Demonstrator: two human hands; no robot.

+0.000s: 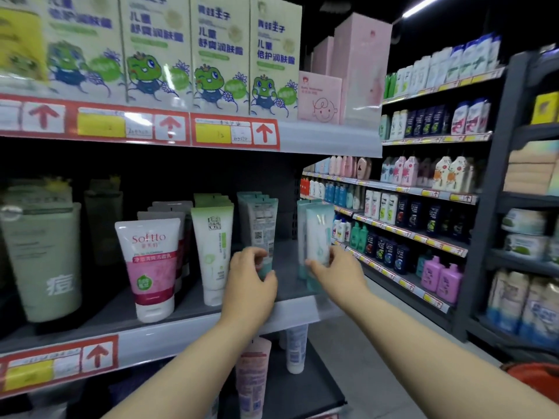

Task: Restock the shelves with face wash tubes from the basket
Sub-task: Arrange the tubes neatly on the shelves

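Both hands reach onto the middle shelf [193, 331]. My left hand [251, 282] grips the lower part of a teal-capped face wash tube [262, 228] whose back label faces me. My right hand [335, 270] pinches the bottom of a pale teal-and-white tube [317, 234] standing at the shelf's right end, in front of a similar tube [302, 225]. More tubes stand to the left: a white-green one [213, 252] and a pink Softto one [151, 267]. An orange-red basket edge [532, 378] shows at the lower right.
Large green tubes [42, 258] stand at the shelf's far left. Frog-printed boxes [217, 55] and pink boxes [360, 68] fill the shelf above. Tubes [252, 385] stand on the shelf below. Shampoo shelving [423, 189] lines the aisle to the right, with a dark rack [490, 207] beside it.
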